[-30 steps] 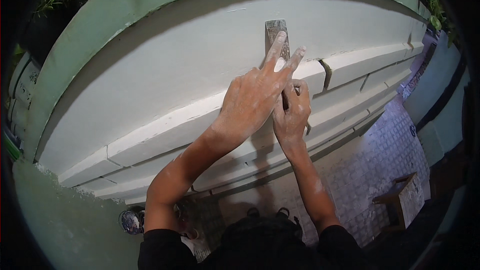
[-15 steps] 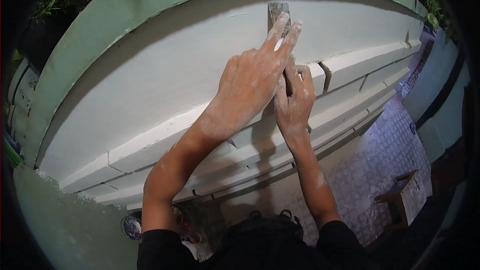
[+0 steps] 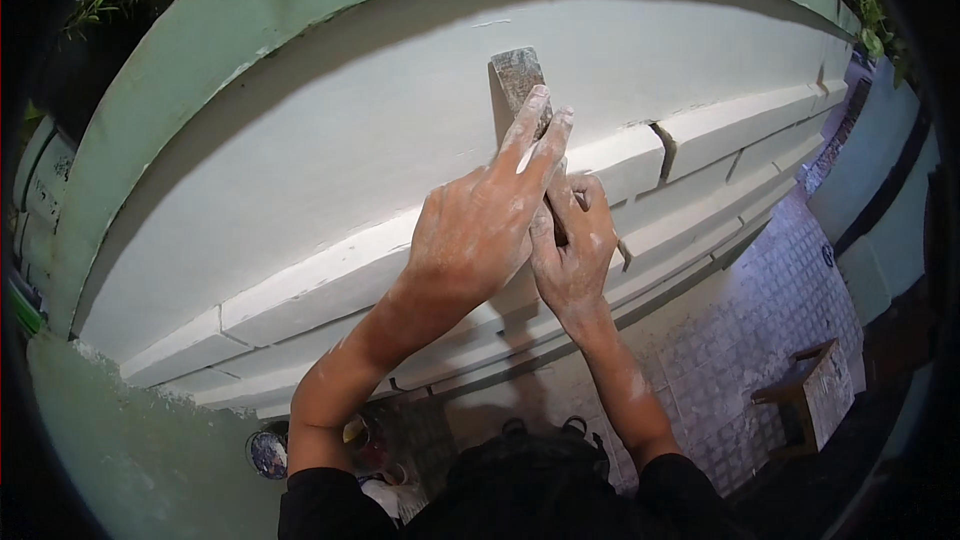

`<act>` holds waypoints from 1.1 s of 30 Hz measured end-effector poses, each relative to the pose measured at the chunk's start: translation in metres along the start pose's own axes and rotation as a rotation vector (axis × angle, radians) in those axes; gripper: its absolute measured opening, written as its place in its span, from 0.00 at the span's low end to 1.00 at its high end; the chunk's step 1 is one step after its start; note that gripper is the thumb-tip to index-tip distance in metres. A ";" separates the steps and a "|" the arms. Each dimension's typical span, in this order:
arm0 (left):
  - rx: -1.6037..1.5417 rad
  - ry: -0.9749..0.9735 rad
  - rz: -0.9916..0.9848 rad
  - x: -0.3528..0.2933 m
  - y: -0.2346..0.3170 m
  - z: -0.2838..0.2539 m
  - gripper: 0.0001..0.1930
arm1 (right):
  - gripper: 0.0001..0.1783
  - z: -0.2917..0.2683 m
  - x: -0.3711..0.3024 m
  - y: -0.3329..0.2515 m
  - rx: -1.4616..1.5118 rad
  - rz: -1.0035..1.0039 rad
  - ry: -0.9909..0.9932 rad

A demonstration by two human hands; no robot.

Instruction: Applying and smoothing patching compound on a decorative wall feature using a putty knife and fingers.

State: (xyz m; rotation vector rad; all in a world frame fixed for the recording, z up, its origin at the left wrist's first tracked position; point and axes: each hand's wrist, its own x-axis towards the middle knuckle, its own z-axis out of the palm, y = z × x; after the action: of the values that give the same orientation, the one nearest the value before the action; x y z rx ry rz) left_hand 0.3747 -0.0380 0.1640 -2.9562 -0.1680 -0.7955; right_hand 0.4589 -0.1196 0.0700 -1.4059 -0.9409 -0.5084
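Note:
A putty knife [image 3: 521, 78] with a broad, stained metal blade lies against the smooth white wall face [image 3: 350, 110]. Its handle is mostly hidden within my right hand [image 3: 577, 250], whose fingers are closed round it. My left hand [image 3: 475, 225] lies over the tool from the left, two fingers stretched along the blade and pressing on it; its other fingers are partly hidden. White powder coats both hands. Below them runs a stepped white moulding [image 3: 330, 292] with dark gaps between its blocks, one gap [image 3: 663, 152] just right of my hands.
A green rim [image 3: 300, 5] curves above the white face, with plants at the upper corners. Down right, a small wooden stool [image 3: 815, 395] stands on the patterned tile floor [image 3: 715, 360]. A paint-stained container [image 3: 268, 453] sits at lower left, near my left arm.
Both hands and the putty knife have moved down and a little left across the white face. The blade now tilts to the left.

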 end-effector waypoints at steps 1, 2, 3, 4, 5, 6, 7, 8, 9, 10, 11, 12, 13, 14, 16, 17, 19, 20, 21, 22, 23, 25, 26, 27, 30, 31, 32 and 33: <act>-0.008 0.005 0.003 -0.002 -0.003 0.001 0.42 | 0.19 0.003 -0.001 0.002 -0.013 -0.026 -0.001; -0.016 0.010 0.005 -0.003 -0.006 0.003 0.42 | 0.19 0.006 -0.001 0.002 -0.011 -0.025 -0.003; -0.015 0.009 0.001 -0.004 -0.007 0.002 0.42 | 0.19 0.009 0.000 0.000 -0.006 -0.015 0.009; 0.002 0.026 0.005 -0.003 -0.009 0.000 0.42 | 0.19 0.011 0.001 -0.002 -0.001 -0.005 0.020; 0.019 0.042 0.009 -0.003 -0.010 -0.001 0.42 | 0.19 0.013 0.002 -0.004 0.001 -0.005 0.017; 0.022 0.042 0.006 -0.001 -0.010 -0.002 0.42 | 0.19 0.014 0.004 -0.005 -0.005 0.005 0.022; 0.047 0.027 -0.005 0.002 -0.009 -0.006 0.43 | 0.20 0.015 0.007 -0.006 -0.012 0.015 0.027; 0.072 0.012 -0.016 0.004 -0.009 -0.009 0.43 | 0.20 0.016 0.010 -0.006 -0.008 0.014 0.027; 0.069 0.012 -0.016 0.006 -0.011 -0.010 0.43 | 0.20 0.018 0.014 -0.006 -0.017 0.000 0.043; 0.055 0.041 -0.006 0.009 -0.013 -0.011 0.44 | 0.20 0.019 0.018 -0.006 -0.027 -0.015 0.059; 0.042 0.071 0.003 0.012 -0.015 -0.012 0.44 | 0.20 0.020 0.023 -0.007 -0.030 -0.015 0.059; 0.042 0.072 0.003 0.015 -0.017 -0.014 0.44 | 0.20 0.021 0.028 -0.010 -0.015 -0.011 0.068; 0.032 0.090 0.024 0.018 -0.019 -0.017 0.44 | 0.20 0.023 0.031 -0.012 -0.002 -0.008 0.076; 0.022 0.108 0.047 0.020 -0.020 -0.019 0.44 | 0.20 0.023 0.033 -0.011 -0.002 -0.009 0.077; 0.007 0.085 0.036 0.018 -0.015 -0.021 0.43 | 0.17 0.025 0.033 -0.005 -0.021 -0.081 0.129; -0.008 0.063 0.026 0.015 -0.012 -0.021 0.42 | 0.17 0.022 0.029 -0.004 -0.022 -0.081 0.129; -0.060 0.068 0.054 0.000 -0.015 -0.016 0.41 | 0.20 0.015 0.013 -0.008 -0.024 -0.062 0.046; -0.115 0.068 0.080 -0.006 -0.019 -0.011 0.39 | 0.21 0.015 0.005 -0.009 0.009 -0.027 0.023; -0.120 0.066 0.083 -0.008 -0.022 -0.008 0.39 | 0.21 0.016 0.004 -0.008 0.004 -0.024 0.024; -0.127 0.085 0.076 -0.009 -0.025 -0.005 0.39 | 0.21 0.018 0.003 -0.008 0.004 -0.015 0.008; -0.135 0.103 0.069 -0.010 -0.026 -0.004 0.38 | 0.21 0.019 0.002 -0.009 0.005 -0.006 -0.009; -0.119 0.118 0.076 -0.006 -0.027 -0.008 0.38 | 0.21 0.024 0.010 -0.013 0.017 0.010 0.013; -0.104 0.134 0.083 -0.002 -0.028 -0.011 0.38 | 0.21 0.025 0.014 -0.016 0.017 0.006 0.024; -0.106 0.134 0.084 0.002 -0.029 -0.013 0.38 | 0.21 0.025 0.018 -0.018 0.015 0.002 0.036; -0.042 0.181 0.091 0.011 -0.030 -0.018 0.37 | 0.22 0.029 0.034 -0.021 0.029 -0.036 0.067; -0.053 0.172 0.091 0.013 -0.028 -0.017 0.37 | 0.22 0.028 0.032 -0.019 0.029 -0.038 0.068; -0.065 0.163 0.091 0.014 -0.025 -0.016 0.38 | 0.22 0.026 0.027 -0.016 0.029 -0.018 0.090; -0.061 0.164 0.091 0.013 -0.023 -0.014 0.38 | 0.23 0.025 0.022 -0.013 0.033 0.003 0.112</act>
State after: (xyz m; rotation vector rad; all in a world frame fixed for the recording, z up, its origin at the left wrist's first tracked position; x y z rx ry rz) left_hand 0.3762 -0.0156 0.1842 -2.9117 0.0005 -1.0414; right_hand 0.4543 -0.0925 0.0928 -1.3352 -0.8537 -0.5617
